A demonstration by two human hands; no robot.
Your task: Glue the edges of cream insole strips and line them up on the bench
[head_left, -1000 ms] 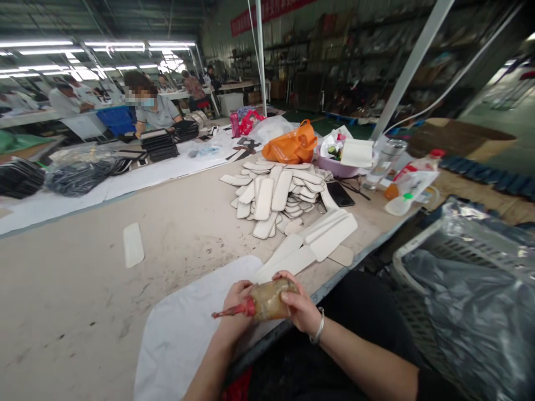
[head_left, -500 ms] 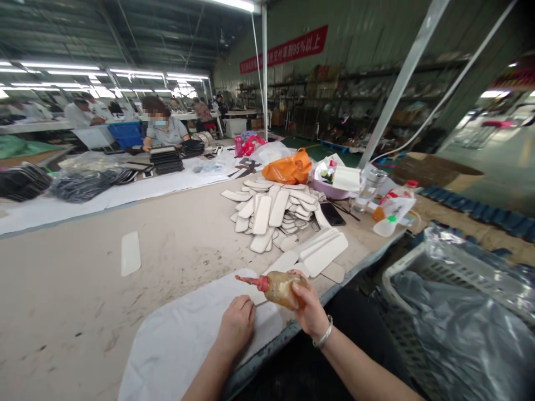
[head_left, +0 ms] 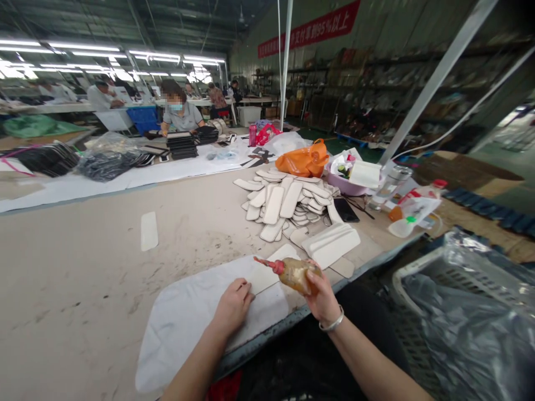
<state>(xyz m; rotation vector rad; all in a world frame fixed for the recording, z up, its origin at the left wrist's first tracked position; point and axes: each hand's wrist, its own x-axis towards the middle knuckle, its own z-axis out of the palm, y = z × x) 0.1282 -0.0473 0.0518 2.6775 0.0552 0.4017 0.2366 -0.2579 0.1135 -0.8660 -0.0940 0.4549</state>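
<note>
My right hand (head_left: 321, 289) is wrapped round a squeeze glue bottle (head_left: 297, 275), yellowish-brown and stained. Its red nozzle points left and slightly up, above a flat white strip (head_left: 264, 279). My left hand (head_left: 234, 303) is closed, with its fingertips on the left end of that strip. Underneath lies a large white sheet (head_left: 179, 317) with rounded corners. Beyond the bottle, several white strips are fanned in a stack (head_left: 332, 245). A bigger heap of white rounded strips (head_left: 276, 206) lies behind them.
A lone white strip (head_left: 149, 231) lies to the left. At the back right are an orange bag (head_left: 303, 160), a purple basin (head_left: 351, 185), a phone (head_left: 346, 210) and bottles. A plastic crate (head_left: 418, 289) stands beside the table. A masked person (head_left: 181, 114) sits opposite.
The view has swung a little left, so the scene shifts right. My left fingers have moved slightly off the bottle's nozzle, and more of the strip shows between my hands. The right hand keeps its hold.
</note>
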